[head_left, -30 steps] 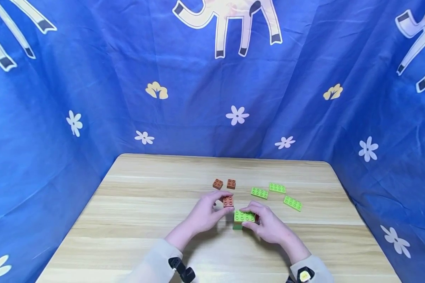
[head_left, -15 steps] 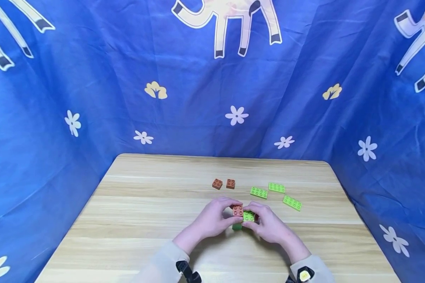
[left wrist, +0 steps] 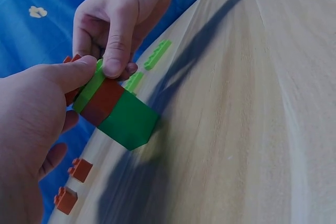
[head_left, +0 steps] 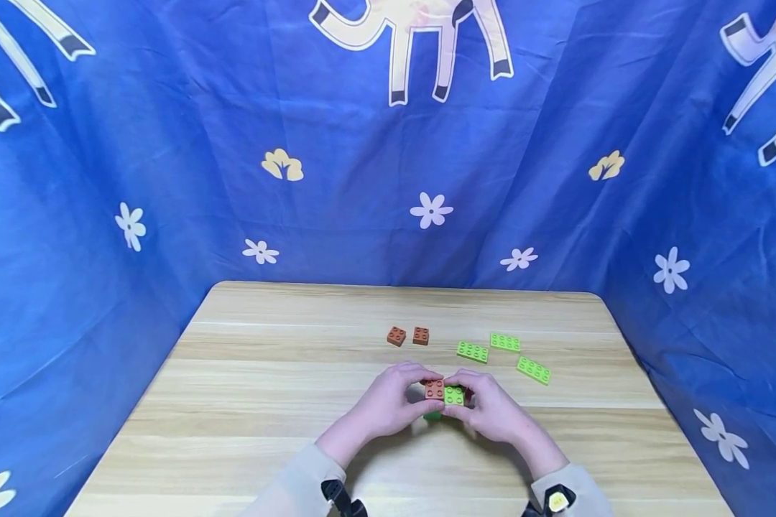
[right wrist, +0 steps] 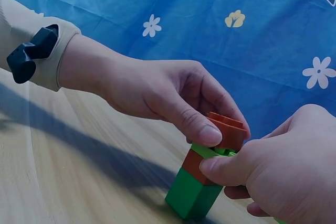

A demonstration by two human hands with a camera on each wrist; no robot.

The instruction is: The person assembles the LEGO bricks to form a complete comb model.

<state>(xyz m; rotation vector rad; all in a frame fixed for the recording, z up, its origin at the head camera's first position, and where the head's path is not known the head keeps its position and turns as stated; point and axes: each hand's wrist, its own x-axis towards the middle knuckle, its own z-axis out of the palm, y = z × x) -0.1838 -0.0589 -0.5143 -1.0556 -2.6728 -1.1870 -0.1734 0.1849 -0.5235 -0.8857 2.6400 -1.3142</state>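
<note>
A stack of toy building bricks stands at the middle of the table: a dark green brick at the bottom, a brown layer above it, then a light green plate. My left hand pinches a small reddish-brown brick between thumb and fingers, on the left half of the plate. My right hand grips the stack from the right, thumb at the near side and fingers at the far side. In the right wrist view the brick sits on the plate's studs; how firmly it is seated I cannot tell.
Two small brown bricks lie behind the stack on the wooden table. Farther right are three light green plates. A blue patterned cloth hangs around the table's back and sides.
My left hand has moved right and slightly nearer, bringing the small brick from beside the stack onto the light green plate's left half. My right hand keeps its grip in the same place.
</note>
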